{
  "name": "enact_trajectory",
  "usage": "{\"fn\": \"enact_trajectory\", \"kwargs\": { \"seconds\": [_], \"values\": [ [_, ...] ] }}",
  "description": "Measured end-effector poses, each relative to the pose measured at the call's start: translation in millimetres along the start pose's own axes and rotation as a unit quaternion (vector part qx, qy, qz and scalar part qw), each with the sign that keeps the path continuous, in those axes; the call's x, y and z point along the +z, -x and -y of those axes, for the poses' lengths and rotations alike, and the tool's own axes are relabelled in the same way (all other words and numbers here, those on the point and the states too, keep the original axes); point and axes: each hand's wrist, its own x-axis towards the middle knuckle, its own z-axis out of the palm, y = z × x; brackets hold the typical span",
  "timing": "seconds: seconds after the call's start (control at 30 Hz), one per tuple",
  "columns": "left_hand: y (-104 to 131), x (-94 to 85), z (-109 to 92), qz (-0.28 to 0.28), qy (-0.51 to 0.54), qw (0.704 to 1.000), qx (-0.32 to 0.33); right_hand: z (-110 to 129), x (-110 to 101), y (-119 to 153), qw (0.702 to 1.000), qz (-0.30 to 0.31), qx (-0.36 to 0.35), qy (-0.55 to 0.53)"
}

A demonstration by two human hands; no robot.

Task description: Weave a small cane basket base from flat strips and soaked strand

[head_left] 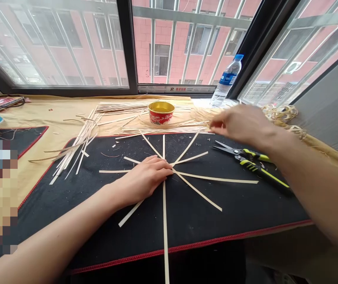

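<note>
Flat pale bamboo strips (216, 178) cross in a star on a black mat with red edging. My left hand (149, 173) presses down on the crossing, its fingers close together, and hides part of the centre. One long strip runs toward me past the mat's front edge. Over the mat's far right, my right hand (236, 122) is raised beside a bundle of thin strands (202, 114). Its fingers are curled in and slightly blurred; whatever lies between them is too small to make out. Below it are pruning shears (250, 159) with black and lime-green handles, blades apart.
A red tub with a gold inside (161, 114) stands among loose strips behind the mat (198, 221). More strips (81, 142) lie piled at the left. At the window is a water bottle (227, 81). Coiled strands (279, 112) sit at the right.
</note>
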Motion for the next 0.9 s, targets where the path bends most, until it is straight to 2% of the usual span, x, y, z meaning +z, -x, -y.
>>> {"fn": "enact_trajectory", "kwargs": {
  "seconds": [0.1, 0.2, 0.33, 0.43, 0.5, 0.53, 0.6, 0.7, 0.8, 0.9],
  "values": [
    [-0.7, -1.3, -0.6, 0.003, 0.0, 1.0, -0.001, -8.6, 23.3, 25.3, 0.998, 0.046, 0.015, 0.033],
    [-0.9, -3.5, -1.7, 0.008, 0.001, 1.0, -0.002, -6.8, 42.2, 23.2, 0.997, 0.059, 0.001, 0.039],
    [-0.4, -6.3, -3.1, 0.015, 0.001, 1.0, -0.007, -6.1, 52.8, 16.7, 0.997, 0.049, -0.054, 0.005],
    [0.1, -7.5, -4.5, 0.01, 0.004, 1.0, -0.025, -20.8, 58.8, 38.1, 0.997, 0.004, -0.063, -0.054],
    [0.4, -8.0, -5.5, 0.003, 0.008, 0.999, -0.05, -34.9, 65.3, 66.1, 0.974, -0.064, -0.061, -0.208],
    [0.5, -8.1, -5.8, 0.001, 0.011, 0.998, -0.061, -41.3, 69.0, 82.0, 0.959, -0.057, -0.064, -0.269],
    [0.7, -7.8, -5.8, 0.001, 0.018, 0.997, -0.072, -49.8, 75.8, 111.8, 0.934, 0.017, -0.061, -0.352],
    [0.9, -6.4, -4.2, -0.006, 0.01, 0.998, -0.061, -49.0, 79.9, 138.7, 0.904, 0.064, -0.039, -0.421],
    [0.2, -5.4, -3.3, -0.013, -0.014, 0.999, -0.034, -33.7, 75.1, 138.5, 0.863, 0.076, -0.021, -0.498],
    [-1.4, -6.2, -4.8, -0.009, -0.034, 0.999, -0.012, -9.0, 67.6, 119.3, 0.812, -0.002, -0.001, -0.584]
  ]
}}
